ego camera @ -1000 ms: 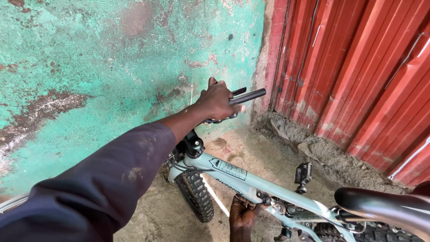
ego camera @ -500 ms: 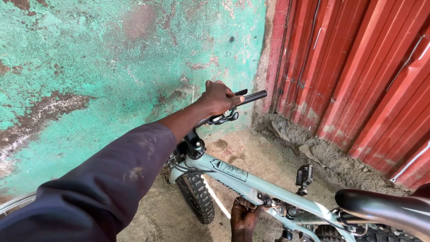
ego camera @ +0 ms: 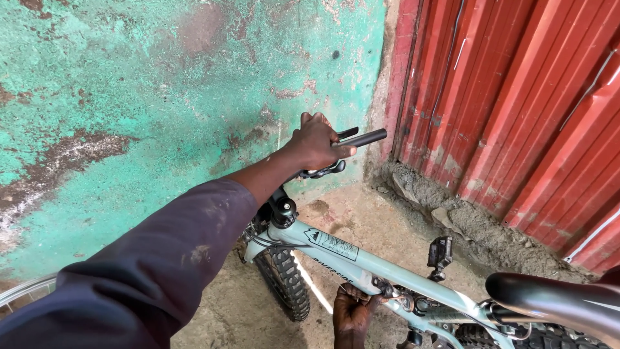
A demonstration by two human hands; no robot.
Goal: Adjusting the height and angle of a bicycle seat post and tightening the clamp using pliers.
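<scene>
A pale blue-green bicycle stands across the lower view, its knobby front tyre pointing at the wall. My left hand reaches out in a dark sleeve and is closed around the black handlebar, near its end. A brake lever shows just under that hand. My right hand comes up from the bottom edge and grips the lower frame tube beside the crank area. The black saddle sits at the lower right.
A worn green plastered wall fills the left and back. Red corrugated metal sheeting closes the right side, with rough concrete rubble at its foot. A black pedal sticks up from the bike. The ground is bare concrete.
My left hand has shifted slightly on the handlebar, and a lever now shows beneath it. My right hand has stayed on the frame.
</scene>
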